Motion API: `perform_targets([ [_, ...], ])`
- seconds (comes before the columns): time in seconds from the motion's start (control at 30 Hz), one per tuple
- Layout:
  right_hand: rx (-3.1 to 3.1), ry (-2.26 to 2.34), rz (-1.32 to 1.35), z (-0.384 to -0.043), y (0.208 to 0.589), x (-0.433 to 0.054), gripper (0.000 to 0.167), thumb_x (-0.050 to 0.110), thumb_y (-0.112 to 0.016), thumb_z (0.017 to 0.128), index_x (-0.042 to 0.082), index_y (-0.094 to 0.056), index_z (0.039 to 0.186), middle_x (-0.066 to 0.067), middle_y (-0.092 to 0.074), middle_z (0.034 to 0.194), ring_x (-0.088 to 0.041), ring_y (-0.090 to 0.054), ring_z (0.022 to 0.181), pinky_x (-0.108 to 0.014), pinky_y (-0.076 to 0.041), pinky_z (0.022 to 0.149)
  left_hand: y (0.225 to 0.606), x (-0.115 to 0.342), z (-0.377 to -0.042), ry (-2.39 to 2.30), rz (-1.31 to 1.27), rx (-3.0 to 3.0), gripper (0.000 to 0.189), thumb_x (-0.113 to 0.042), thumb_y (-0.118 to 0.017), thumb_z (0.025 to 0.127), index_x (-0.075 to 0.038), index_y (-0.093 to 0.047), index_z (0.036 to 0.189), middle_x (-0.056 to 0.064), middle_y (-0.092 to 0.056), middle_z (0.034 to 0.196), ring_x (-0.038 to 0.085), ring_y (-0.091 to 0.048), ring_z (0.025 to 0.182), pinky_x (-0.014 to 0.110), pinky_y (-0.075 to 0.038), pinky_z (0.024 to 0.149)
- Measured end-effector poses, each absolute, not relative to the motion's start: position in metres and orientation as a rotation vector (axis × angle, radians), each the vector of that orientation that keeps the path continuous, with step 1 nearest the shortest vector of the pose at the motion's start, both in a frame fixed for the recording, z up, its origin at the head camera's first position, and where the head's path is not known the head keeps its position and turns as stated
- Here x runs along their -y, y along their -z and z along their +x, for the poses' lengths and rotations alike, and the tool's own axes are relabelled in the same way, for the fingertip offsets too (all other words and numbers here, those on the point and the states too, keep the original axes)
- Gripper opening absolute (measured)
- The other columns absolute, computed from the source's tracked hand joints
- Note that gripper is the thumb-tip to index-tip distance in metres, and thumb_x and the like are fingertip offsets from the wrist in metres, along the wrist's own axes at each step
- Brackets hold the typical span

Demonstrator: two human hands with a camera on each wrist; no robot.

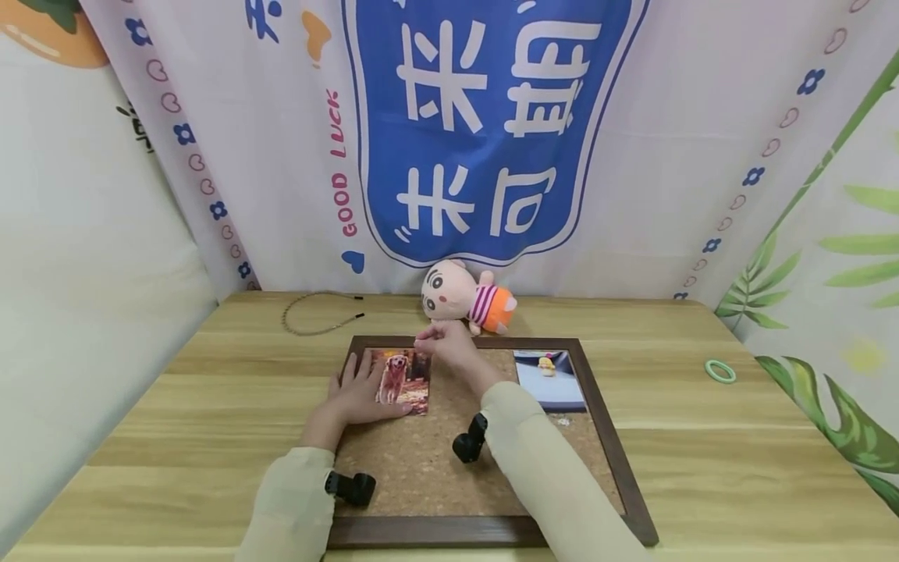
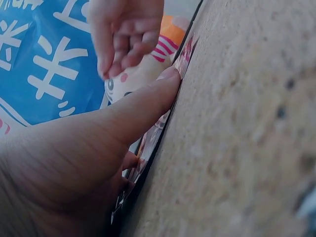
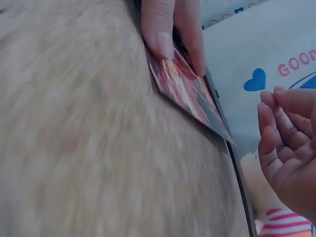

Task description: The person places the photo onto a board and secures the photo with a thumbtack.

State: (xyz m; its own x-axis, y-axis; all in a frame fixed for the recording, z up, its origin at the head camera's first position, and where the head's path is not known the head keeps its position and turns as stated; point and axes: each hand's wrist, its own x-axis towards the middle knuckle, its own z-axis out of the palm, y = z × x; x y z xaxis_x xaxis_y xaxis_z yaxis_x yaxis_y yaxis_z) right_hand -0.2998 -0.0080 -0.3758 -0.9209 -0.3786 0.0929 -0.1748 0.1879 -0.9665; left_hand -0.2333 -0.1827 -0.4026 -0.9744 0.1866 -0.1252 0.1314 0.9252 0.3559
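A photo of a brown dog (image 1: 414, 382) lies at the upper left of a cork board (image 1: 435, 476). My left hand (image 1: 358, 394) rests on it, fingers spread over the left side and thumb pressing near the lower right corner. In the right wrist view, an edge of the photo (image 3: 182, 94) stands slightly off the cork. Near its top right corner, by the frame, is my right hand (image 1: 453, 349), with thumb and forefinger tips meeting. Whether anything small sits between those fingertips (image 3: 269, 96) is not visible.
Another photo with a yellow figure (image 1: 549, 390) occupies the board's upper right, small clear pieces (image 1: 563, 421) below it. A dark wooden frame (image 1: 435, 532) borders the board. Behind lies a plush doll (image 1: 467, 298). A cord (image 1: 309, 332) and green ring (image 1: 719, 371) flank the board.
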Motion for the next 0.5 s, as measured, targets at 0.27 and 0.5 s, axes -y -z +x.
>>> perform_targets([
  [0.27,-2.228,1.810,-0.452,-0.315,0.388,0.034,0.014,-0.003,-0.060,0.077,-0.012,-0.061,0.088,-0.017,-0.063,0.075,-0.028,-0.061,0.068,-0.031,-0.049,0.056,0.398,0.180,-0.232,-0.503,0.235,-2.939,0.103,-0.067,-0.053,0.066,-0.005,-0.014,0.138,0.020,-0.002,0.141,0.038,0.007,0.125,0.062,-0.002,0.090],
  [0.5,-2.349,1.782,-0.414,-0.314,0.401,0.044,0.012,0.000,-0.062,0.077,-0.007,-0.064,0.086,-0.009,-0.062,0.073,-0.017,-0.058,0.063,-0.025,-0.047,0.057,0.401,0.180,-0.231,-0.503,0.230,-2.942,0.102,-0.066,-0.054,0.066,-0.004,-0.016,0.138,0.020,-0.003,0.141,0.039,0.006,0.125,0.062,-0.002,0.090],
])
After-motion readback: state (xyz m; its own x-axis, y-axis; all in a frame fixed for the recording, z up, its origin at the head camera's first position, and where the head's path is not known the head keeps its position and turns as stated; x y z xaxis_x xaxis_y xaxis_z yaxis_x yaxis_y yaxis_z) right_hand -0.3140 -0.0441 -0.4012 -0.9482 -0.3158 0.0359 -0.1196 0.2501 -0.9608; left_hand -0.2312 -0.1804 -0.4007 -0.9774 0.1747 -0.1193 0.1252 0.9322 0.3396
